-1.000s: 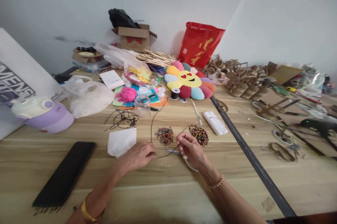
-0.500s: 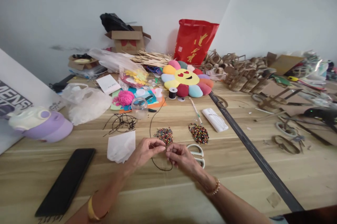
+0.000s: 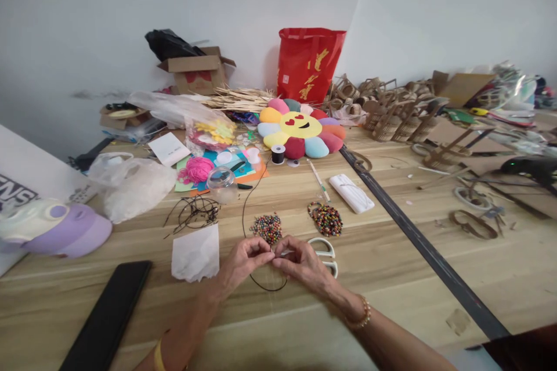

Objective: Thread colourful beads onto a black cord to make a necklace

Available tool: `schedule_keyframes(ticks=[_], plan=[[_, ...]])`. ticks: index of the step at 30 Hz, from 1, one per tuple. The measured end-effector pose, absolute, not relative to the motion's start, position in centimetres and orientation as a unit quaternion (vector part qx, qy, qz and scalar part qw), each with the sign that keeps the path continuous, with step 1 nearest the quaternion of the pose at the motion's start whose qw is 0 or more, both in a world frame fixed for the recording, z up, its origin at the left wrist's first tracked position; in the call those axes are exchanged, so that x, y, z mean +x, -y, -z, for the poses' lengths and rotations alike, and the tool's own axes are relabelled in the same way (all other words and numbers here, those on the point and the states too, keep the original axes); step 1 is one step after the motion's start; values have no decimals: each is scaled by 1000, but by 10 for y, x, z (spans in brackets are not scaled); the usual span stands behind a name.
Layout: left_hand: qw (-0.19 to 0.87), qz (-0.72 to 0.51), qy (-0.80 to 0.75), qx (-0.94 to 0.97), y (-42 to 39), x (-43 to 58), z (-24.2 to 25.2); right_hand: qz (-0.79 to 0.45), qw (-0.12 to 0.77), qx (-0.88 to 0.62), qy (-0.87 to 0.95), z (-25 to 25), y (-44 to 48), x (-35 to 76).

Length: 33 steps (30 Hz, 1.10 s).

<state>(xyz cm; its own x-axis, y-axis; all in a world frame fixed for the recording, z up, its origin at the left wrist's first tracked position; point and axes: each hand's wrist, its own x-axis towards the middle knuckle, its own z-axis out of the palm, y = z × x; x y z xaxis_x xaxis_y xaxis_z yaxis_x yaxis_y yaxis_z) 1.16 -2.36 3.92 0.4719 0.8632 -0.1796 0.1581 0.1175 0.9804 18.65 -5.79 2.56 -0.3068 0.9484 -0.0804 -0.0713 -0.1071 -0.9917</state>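
My left hand [image 3: 243, 262] and my right hand [image 3: 302, 263] meet fingertip to fingertip over the wooden table [image 3: 391, 278], both pinching a thin black cord [image 3: 266, 287] that loops below them. The cord runs up the table to a black thread spool [image 3: 278, 154]. Just beyond my fingers lies a pile of coloured beads [image 3: 268, 227], and a second bead pile [image 3: 325, 219] sits to its right. White-handled scissors [image 3: 324, 255] lie by my right hand.
A white paper piece [image 3: 195, 254], a black phone [image 3: 108, 319] and tangled black cord [image 3: 194, 212] lie to the left. A flower smiley cushion [image 3: 300, 130], pink yarn [image 3: 196, 169], a red bag [image 3: 308, 63] and wooden craft parts [image 3: 391, 115] crowd the back. A dark strip [image 3: 418, 243] crosses the table.
My right hand came down and left to meet my left hand, and the cord now loops below both. The scissors show beside my right hand. The view has shifted slightly right.
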Motion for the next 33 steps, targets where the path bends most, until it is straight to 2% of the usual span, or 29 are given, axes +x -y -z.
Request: schedule_keyframes(ticks=[5, 21, 33], plan=[[623, -301, -427, 583, 25, 16, -24, -640, 397, -415, 511, -21, 58, 186], [538, -355, -478, 597, 18, 4, -13, -611, 368, -417, 563, -9, 57, 186], [459, -391, -515, 609, 11, -3, -8, -339, 318, -379, 800, -2, 70, 181]])
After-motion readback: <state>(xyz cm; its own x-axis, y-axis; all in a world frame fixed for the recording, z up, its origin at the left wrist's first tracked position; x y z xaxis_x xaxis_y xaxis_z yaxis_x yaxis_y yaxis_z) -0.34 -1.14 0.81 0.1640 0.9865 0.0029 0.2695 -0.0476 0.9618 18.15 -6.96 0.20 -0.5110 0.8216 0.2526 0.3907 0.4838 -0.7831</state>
